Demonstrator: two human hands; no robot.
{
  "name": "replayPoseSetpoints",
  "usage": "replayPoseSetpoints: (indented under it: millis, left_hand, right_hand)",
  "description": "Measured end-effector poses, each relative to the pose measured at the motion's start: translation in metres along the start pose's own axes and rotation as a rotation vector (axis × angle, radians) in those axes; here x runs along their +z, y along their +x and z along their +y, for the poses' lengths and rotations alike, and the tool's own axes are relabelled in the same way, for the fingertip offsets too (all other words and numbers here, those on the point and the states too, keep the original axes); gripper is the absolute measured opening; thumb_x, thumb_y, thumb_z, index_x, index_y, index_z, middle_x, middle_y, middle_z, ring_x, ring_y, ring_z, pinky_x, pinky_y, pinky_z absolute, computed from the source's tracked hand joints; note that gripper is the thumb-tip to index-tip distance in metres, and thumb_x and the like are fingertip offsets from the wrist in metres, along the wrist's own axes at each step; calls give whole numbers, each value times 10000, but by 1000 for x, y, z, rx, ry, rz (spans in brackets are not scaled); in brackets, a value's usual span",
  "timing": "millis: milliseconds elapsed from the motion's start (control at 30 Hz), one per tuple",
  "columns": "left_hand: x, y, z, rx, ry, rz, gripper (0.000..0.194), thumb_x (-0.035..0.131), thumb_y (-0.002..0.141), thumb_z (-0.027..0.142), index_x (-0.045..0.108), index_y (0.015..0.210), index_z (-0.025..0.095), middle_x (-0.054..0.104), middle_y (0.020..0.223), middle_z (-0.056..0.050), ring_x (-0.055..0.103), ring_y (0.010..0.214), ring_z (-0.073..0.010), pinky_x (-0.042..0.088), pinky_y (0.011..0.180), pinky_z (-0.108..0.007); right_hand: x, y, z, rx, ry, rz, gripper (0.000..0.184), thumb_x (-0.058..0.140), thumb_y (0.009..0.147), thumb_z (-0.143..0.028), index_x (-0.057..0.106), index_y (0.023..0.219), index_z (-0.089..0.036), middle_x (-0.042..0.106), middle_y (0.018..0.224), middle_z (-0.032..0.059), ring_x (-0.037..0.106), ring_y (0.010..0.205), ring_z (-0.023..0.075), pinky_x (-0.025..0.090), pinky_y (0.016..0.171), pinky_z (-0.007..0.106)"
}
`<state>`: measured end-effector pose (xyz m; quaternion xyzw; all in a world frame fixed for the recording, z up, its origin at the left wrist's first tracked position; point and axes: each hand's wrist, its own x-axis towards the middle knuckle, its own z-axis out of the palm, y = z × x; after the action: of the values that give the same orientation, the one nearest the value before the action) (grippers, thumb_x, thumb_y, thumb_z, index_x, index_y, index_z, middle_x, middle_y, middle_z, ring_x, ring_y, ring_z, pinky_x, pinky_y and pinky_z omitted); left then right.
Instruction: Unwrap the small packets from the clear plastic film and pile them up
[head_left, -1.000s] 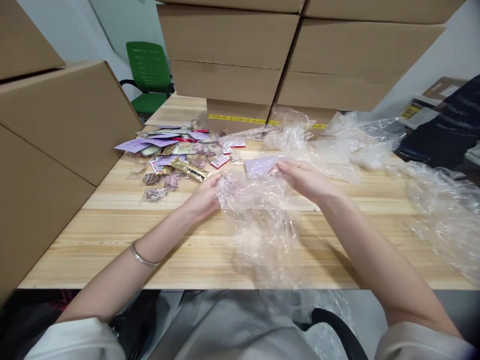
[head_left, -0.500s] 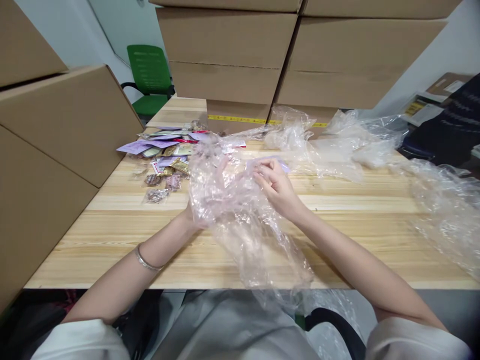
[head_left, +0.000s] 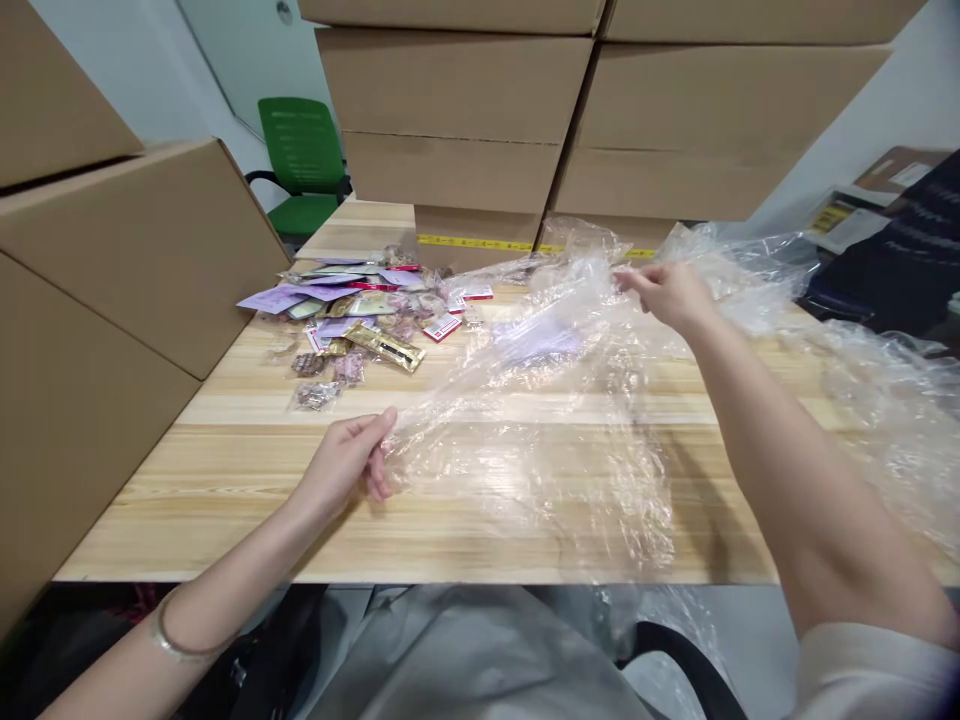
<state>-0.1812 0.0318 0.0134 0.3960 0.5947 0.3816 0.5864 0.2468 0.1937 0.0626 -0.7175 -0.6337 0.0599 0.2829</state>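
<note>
A clear plastic bag (head_left: 540, 420) is stretched out over the wooden table (head_left: 247, 500). My left hand (head_left: 349, 462) pinches its near left corner just above the tabletop. My right hand (head_left: 667, 292) grips the bag's far edge, raised and reaching toward the back right. A pale purple packet (head_left: 536, 338) shows through the film near the middle. The bag's lower end hangs over the table's front edge.
A heap of small packets (head_left: 352, 310), purple, gold and red-and-white, lies at the back left. More crumpled clear plastic (head_left: 877, 400) covers the right side. Large cardboard boxes (head_left: 465, 110) stand at the back and left (head_left: 127, 260). A green chair (head_left: 300, 160) is behind.
Both hands were close together at the bag's middle. Now they have drawn apart: the left came toward me and down, the right went far back and right, spreading the bag flat.
</note>
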Motion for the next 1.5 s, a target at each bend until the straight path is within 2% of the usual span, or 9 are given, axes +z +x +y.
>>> replayPoseSetpoints:
  millis: [167,300,433,633,800,933,1167,1300,1500]
  left_hand:
    - [-26,-15,-18,402,384,10,409,692,788,479,573,510,204,526,461,-5,505,442,-134,400,485,-246]
    - [-42,-17,-19,583,601,-370,405,658,837,375,603,470,213,499,485,-21,455,502,-141,397,618,-288]
    - [-34,-4,-11,403,280,-707,464,606,828,564,684,571,185,654,862,-126,608,843,-252,469,810,-365]
    - [12,18,-4,-116,-390,-493,485,540,850,641,597,857,159,623,1234,-187,713,838,-234,559,643,-318]
    - [35,24,3,-351,-145,-607,605,495,837,723,598,1096,187,702,947,-102,447,336,-55,97,286,-179]
    - [52,27,6,-354,-116,-708,612,529,796,750,695,903,171,608,586,-15,352,344,-65,166,326,-207]
    - [55,28,9,-109,-293,-527,278,762,712,388,597,794,180,677,795,-48,655,709,-183,506,629,-288]
    - [36,51,13,438,-70,-63,308,745,723,272,446,704,198,609,877,-2,599,769,-122,480,682,-236]
    - [-1,97,15,774,536,334,312,627,830,298,524,1106,197,450,1327,-148,451,1299,-286,379,1086,-469]
  right_hand:
    - [24,-4,4,-194,206,435,636,243,949,-696,648,828,-220,580,606,38,531,579,174,364,626,332]
    - [33,-3,-7,-253,301,556,666,176,907,-778,593,868,-260,606,676,58,533,642,189,360,662,354]
    - [38,-3,-27,-301,310,354,707,160,891,-796,602,756,-261,571,616,54,586,654,212,395,667,369]
    - [54,-13,-56,-370,221,194,869,22,890,-774,702,807,-240,601,652,89,648,756,249,431,709,398]
    - [55,-20,-81,-351,238,312,1050,-181,841,-727,725,1003,-222,646,784,130,666,837,269,458,728,408]
    - [48,-24,-98,-376,297,365,1058,-178,826,-743,733,1034,-248,661,852,147,663,871,290,462,736,420]
    - [41,-23,-86,-436,208,269,927,-51,910,-723,736,858,-236,639,705,105,657,777,263,443,716,413]
    - [39,-10,-62,-419,-146,30,626,296,968,-641,682,728,-210,601,613,73,629,707,245,437,750,397]
    - [60,-16,-51,-439,-439,50,449,442,966,-380,580,1266,-75,635,1181,226,591,1092,363,434,917,531]
